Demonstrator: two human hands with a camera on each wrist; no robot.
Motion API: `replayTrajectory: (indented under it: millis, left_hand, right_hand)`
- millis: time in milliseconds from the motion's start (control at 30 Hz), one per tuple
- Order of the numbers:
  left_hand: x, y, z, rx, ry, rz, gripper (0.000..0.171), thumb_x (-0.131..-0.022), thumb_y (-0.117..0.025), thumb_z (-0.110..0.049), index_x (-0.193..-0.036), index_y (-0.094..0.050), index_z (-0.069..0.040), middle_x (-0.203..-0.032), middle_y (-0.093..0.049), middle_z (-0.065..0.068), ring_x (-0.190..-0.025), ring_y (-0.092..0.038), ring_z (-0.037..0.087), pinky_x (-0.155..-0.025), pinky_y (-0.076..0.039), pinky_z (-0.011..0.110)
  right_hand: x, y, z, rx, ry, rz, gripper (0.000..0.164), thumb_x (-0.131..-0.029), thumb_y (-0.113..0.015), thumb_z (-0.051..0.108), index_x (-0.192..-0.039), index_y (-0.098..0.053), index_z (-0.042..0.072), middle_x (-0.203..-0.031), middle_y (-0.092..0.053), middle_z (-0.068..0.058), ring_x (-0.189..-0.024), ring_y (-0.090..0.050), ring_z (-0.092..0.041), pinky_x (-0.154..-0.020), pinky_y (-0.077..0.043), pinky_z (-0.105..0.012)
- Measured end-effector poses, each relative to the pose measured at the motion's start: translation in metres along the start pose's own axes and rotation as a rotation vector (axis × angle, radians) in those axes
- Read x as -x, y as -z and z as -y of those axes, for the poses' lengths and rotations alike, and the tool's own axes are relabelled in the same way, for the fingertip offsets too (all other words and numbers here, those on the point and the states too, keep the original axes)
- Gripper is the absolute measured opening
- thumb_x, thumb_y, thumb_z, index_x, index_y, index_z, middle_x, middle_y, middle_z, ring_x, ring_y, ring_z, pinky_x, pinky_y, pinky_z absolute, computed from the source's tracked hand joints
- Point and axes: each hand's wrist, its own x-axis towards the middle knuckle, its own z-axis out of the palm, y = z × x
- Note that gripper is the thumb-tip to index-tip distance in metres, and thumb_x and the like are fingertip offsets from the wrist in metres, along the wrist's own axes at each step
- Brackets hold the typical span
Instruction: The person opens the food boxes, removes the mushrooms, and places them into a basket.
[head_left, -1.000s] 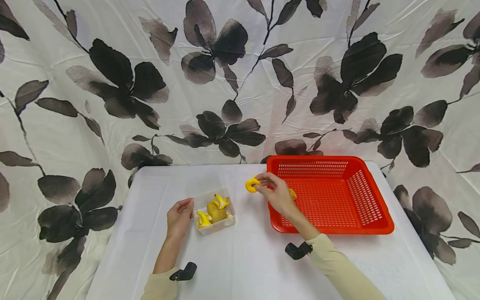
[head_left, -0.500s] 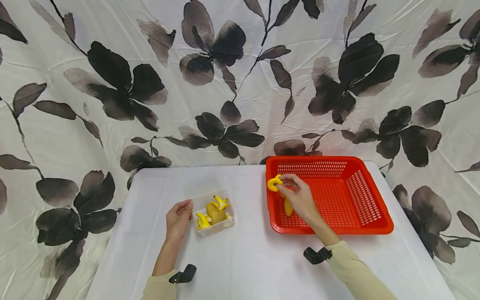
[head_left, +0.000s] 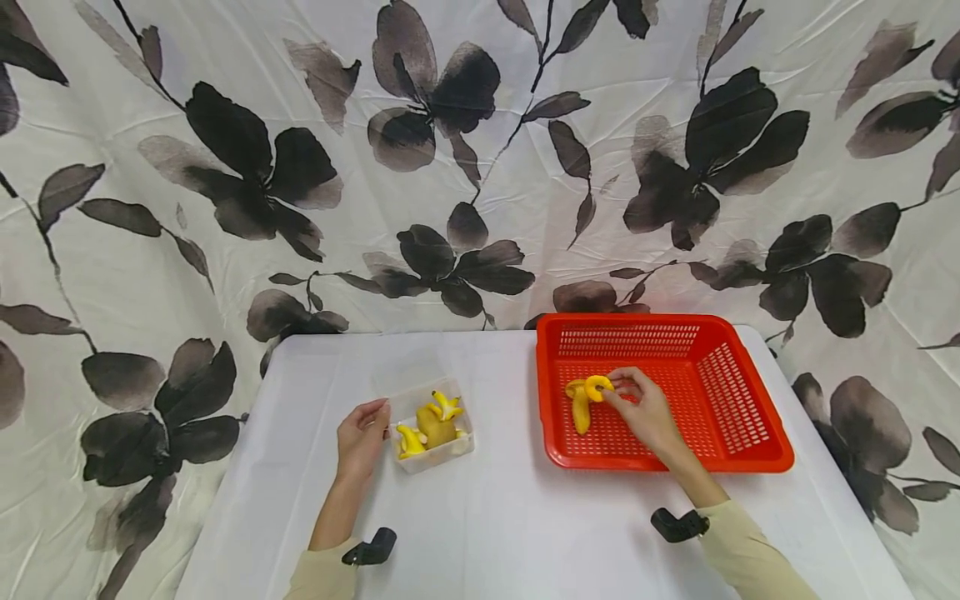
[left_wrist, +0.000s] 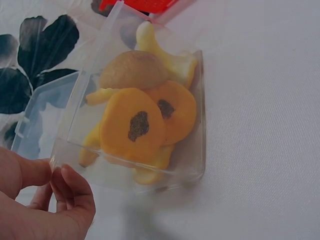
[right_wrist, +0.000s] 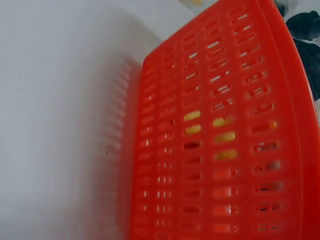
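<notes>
In the head view, my right hand (head_left: 647, 410) pinches a yellow ring-shaped piece (head_left: 597, 388) with a darker centre, inside the red basket (head_left: 750, 457). Left of it lies a yellow banana-like piece (head_left: 581, 414). My left hand (head_left: 362, 442) pinches the near-left edge of a clear plastic box (head_left: 431, 463). Inside that box are a brown potato-like piece (head_left: 437, 427) and yellow peeled-banana toys (head_left: 447, 406). The left wrist view also shows orange rounds (left_wrist: 132, 125) with dark centres in it. From the right wrist, the basket wall (right_wrist: 220, 170) hides my right hand.
A white-covered table (head_left: 510, 517) lies under both containers, with a floral cloth (head_left: 450, 167) hanging behind. The basket stands to the right of the box, with a gap between them. A pale translucent lid-like sheet (left_wrist: 45, 120) lies beside the box in the left wrist view.
My right hand has carried the yellow ring-shaped piece rightward from beside the basket's left rim to inside the basket, low near the banana-like piece. My left hand keeps its grip on the box.
</notes>
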Motion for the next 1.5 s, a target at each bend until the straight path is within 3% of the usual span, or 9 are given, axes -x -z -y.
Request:
replayTrajectory:
  millis: [200, 433, 667, 867, 1033, 1233, 1500]
  left_hand:
    - [0.000, -0.001, -0.002, 0.006, -0.010, 0.005, 0.033, -0.105, -0.060, -0.016, -0.130, -0.061, 0.006, -0.114, -0.063, 0.022, -0.085, -0.056, 0.010, -0.069, -0.051, 0.012]
    - [0.000, -0.003, -0.001, 0.018, 0.009, 0.013, 0.032, -0.105, -0.061, -0.015, -0.131, -0.061, 0.004, -0.114, -0.063, 0.021, -0.084, -0.057, 0.010, -0.069, -0.051, 0.012]
    - [0.000, -0.005, -0.001, 0.017, 0.010, 0.019, 0.033, -0.105, -0.060, -0.016, -0.131, -0.061, 0.004, -0.114, -0.062, 0.021, -0.085, -0.057, 0.011, -0.070, -0.051, 0.012]
    - [0.001, -0.005, -0.002, 0.018, 0.008, 0.007, 0.033, -0.105, -0.061, -0.017, -0.131, -0.062, 0.004, -0.116, -0.063, 0.022, -0.085, -0.057, 0.012, -0.070, -0.051, 0.012]
    - [0.001, -0.004, -0.001, 0.011, 0.007, 0.007, 0.033, -0.105, -0.060, -0.017, -0.131, -0.062, 0.004, -0.114, -0.063, 0.019, -0.085, -0.057, 0.012, -0.070, -0.051, 0.011]
    - [0.002, -0.002, -0.001, 0.003, 0.016, 0.011, 0.034, -0.105, -0.061, -0.019, -0.131, -0.061, 0.003, -0.113, -0.063, 0.019, -0.088, -0.057, 0.015, -0.070, -0.050, 0.012]
    - [0.001, -0.001, 0.001, 0.001, 0.009, -0.003, 0.031, -0.105, -0.061, -0.015, -0.129, -0.063, 0.004, -0.110, -0.064, 0.019, -0.081, -0.056, 0.009, -0.068, -0.051, 0.013]
  right_hand:
    - [-0.002, 0.013, -0.007, 0.134, -0.054, 0.017, 0.029, -0.100, -0.068, 0.010, -0.124, -0.058, -0.001, -0.119, -0.061, -0.021, -0.109, -0.063, -0.035, -0.079, -0.053, -0.025]
    - [-0.005, 0.017, -0.013, 0.260, -0.088, 0.056, 0.025, -0.097, -0.068, 0.003, -0.118, -0.059, -0.004, -0.114, -0.062, -0.023, -0.106, -0.064, -0.039, -0.084, -0.056, -0.044]
    - [-0.006, 0.017, -0.016, 0.328, -0.154, 0.131, 0.020, -0.091, -0.071, -0.001, -0.108, -0.060, -0.005, -0.103, -0.065, -0.020, -0.094, -0.066, -0.034, -0.076, -0.055, -0.039]
    - [-0.008, 0.017, -0.016, 0.331, -0.110, 0.175, 0.020, -0.088, -0.073, -0.006, -0.104, -0.060, -0.008, -0.099, -0.065, -0.021, -0.091, -0.067, -0.034, -0.076, -0.057, -0.040]
    - [-0.008, 0.016, -0.013, 0.338, -0.079, 0.154, 0.021, -0.090, -0.076, -0.001, -0.105, -0.063, -0.007, -0.098, -0.067, -0.019, -0.091, -0.067, -0.033, -0.079, -0.058, -0.041]
    - [-0.012, 0.009, -0.001, 0.352, 0.017, 0.090, 0.012, -0.094, -0.072, 0.003, -0.102, -0.065, -0.004, -0.095, -0.070, -0.016, -0.089, -0.070, -0.033, -0.080, -0.059, -0.044]
    - [-0.020, -0.004, 0.021, 0.299, 0.069, 0.082, 0.009, -0.097, -0.069, 0.004, -0.104, -0.067, -0.001, -0.097, -0.070, -0.014, -0.089, -0.069, -0.028, -0.077, -0.056, -0.030]
